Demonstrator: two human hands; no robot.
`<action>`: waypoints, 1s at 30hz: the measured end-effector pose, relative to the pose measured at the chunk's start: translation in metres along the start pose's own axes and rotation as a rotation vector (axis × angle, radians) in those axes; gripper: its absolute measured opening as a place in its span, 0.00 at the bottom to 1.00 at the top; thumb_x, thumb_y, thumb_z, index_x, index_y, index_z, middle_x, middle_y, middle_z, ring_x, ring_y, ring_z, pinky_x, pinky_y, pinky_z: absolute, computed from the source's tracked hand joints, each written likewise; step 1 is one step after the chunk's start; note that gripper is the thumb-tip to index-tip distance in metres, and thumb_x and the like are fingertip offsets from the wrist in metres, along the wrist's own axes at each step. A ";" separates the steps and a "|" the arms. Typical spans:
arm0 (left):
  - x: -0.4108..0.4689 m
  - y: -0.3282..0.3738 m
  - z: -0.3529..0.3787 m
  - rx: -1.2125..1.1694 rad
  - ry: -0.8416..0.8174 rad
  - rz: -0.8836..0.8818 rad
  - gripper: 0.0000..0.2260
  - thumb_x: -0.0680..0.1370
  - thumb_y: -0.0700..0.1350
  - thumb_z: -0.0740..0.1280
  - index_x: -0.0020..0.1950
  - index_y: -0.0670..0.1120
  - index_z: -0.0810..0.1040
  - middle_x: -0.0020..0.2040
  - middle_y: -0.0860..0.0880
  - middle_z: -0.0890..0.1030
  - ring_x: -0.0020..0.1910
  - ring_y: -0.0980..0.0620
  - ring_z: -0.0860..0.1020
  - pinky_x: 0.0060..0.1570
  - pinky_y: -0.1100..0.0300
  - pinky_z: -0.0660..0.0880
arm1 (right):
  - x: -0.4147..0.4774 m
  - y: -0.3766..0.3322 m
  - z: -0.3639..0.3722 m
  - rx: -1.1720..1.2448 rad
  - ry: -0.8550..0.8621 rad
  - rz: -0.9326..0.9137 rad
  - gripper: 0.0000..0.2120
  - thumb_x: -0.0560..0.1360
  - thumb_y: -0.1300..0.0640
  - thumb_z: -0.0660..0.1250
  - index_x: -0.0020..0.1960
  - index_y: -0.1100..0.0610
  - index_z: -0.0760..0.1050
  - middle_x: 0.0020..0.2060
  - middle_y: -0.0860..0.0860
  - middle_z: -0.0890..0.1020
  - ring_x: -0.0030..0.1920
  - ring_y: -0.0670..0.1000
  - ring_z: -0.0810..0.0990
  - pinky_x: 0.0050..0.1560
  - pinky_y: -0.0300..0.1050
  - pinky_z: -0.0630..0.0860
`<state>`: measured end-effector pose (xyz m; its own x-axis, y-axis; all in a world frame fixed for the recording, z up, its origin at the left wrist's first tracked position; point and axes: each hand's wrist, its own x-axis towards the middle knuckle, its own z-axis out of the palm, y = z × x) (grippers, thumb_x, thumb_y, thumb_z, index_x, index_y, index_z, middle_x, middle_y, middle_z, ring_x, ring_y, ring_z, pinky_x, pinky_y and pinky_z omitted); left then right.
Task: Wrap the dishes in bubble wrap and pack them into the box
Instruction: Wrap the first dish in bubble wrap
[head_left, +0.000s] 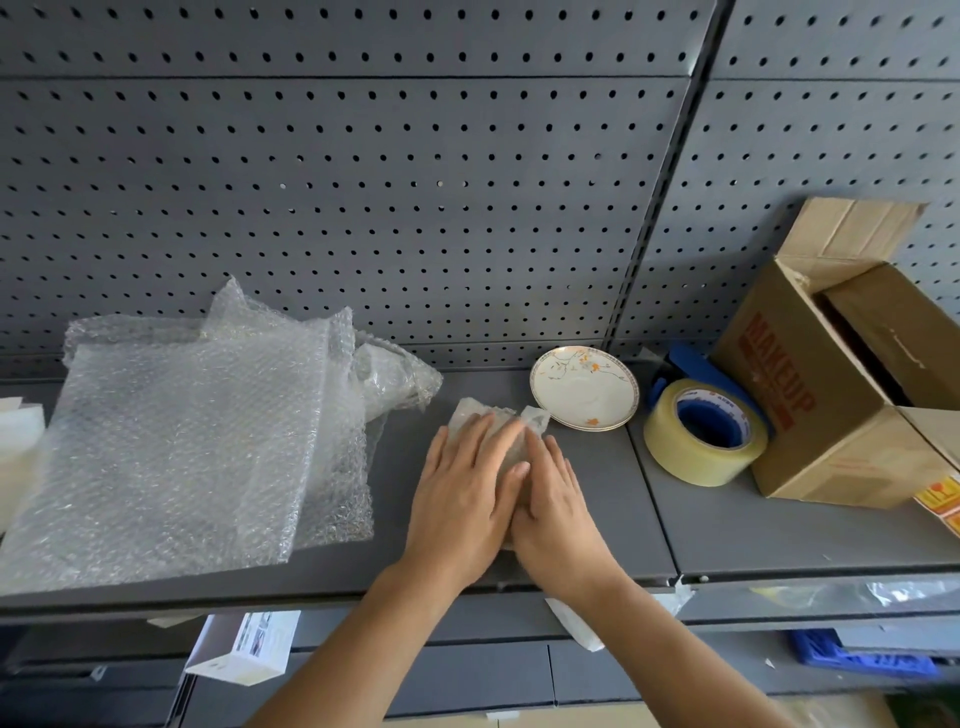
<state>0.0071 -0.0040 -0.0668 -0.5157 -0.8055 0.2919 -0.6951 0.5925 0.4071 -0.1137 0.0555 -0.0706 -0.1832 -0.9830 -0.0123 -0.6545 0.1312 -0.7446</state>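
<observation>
A small bundle wrapped in bubble wrap (470, 413) lies on the grey shelf (597, 499); what it holds is hidden. My left hand (462, 499) and my right hand (558, 499) press flat on top of it side by side, fingers straight. Just behind the bundle to the right sit stacked white plates (584, 387) with an orange flower pattern, unwrapped. An open cardboard box (826, 384) printed "MAKEUP" stands at the right end of the shelf, its flaps up.
A stack of large bubble wrap sheets (182, 441) covers the left of the shelf. A roll of clear tape in a blue dispenser (701, 431) sits between the plates and the box. A grey pegboard wall (415, 182) backs the shelf. Lower shelves hold small boxes.
</observation>
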 end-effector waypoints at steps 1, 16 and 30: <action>0.000 0.000 -0.001 0.017 -0.020 0.032 0.24 0.86 0.60 0.42 0.79 0.58 0.64 0.78 0.54 0.67 0.79 0.53 0.62 0.78 0.47 0.57 | 0.001 -0.001 -0.007 0.172 -0.041 0.035 0.35 0.76 0.54 0.51 0.83 0.53 0.49 0.81 0.46 0.55 0.81 0.46 0.45 0.81 0.53 0.47; 0.004 -0.018 -0.012 -0.003 -0.263 0.151 0.30 0.74 0.75 0.55 0.70 0.63 0.76 0.80 0.56 0.64 0.82 0.52 0.54 0.81 0.51 0.46 | 0.013 0.018 -0.050 0.503 0.208 0.220 0.28 0.77 0.74 0.60 0.66 0.45 0.72 0.55 0.52 0.80 0.53 0.49 0.83 0.51 0.43 0.80; 0.008 -0.027 -0.029 -0.014 -0.282 0.244 0.19 0.76 0.66 0.61 0.64 0.65 0.79 0.73 0.58 0.63 0.74 0.56 0.55 0.73 0.58 0.48 | 0.035 0.011 -0.078 0.135 -0.229 0.104 0.19 0.76 0.61 0.73 0.64 0.46 0.80 0.62 0.43 0.72 0.45 0.49 0.82 0.46 0.36 0.80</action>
<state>0.0365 -0.0267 -0.0504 -0.7847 -0.6056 0.1327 -0.5287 0.7654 0.3669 -0.1844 0.0327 -0.0275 -0.0637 -0.9705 -0.2325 -0.5343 0.2299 -0.8134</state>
